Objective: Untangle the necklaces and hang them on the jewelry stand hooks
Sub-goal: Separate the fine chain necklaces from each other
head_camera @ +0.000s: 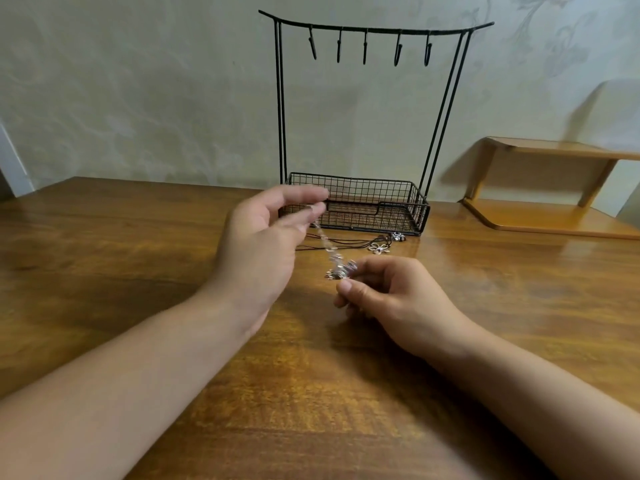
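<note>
Left of centre, the left hand [263,237] was raised over the bench [104,271], its thumb and fingertips pinched on the upper end of a silver chain [323,239]. The chain ran down and right to the right hand [391,299], whose grip was closed on the chain's bunched lower end. Just behind the hands, dark cords [346,244] with pendants [379,248] lay on the bench before the stand [360,209], whose five hooks [364,46] hung bare in the upper middle; a wooden shelf [554,188] sat at right.
</note>
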